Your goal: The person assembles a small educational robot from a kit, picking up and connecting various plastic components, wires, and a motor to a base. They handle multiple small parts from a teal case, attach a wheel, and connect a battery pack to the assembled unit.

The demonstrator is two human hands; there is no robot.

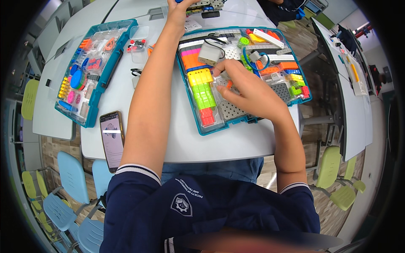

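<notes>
My left hand [179, 12] reaches to the top edge, closed on a brick-built model [206, 6] with grey beams, blue parts and a black wheel. Its fingertips are partly cut off by the edge. My right hand [253, 90] dips into an open teal parts case [204, 131], index finger and thumb apart over small grey pieces, its other fingers hidden. Beside it lie yellow bricks [200, 77], green bricks [203, 96], red bricks [207, 117] and a grey perforated plate [230, 110]. A light-grey box with a cable [209, 53] sits just beyond the index finger.
A second teal case [98, 99] of colourful parts lies to the left. A phone [112, 141] rests at the table's near left edge. A small clear tray [138, 52] and red pieces lie between the cases. Blue chairs [71, 177] and green chairs [331, 173] stand around.
</notes>
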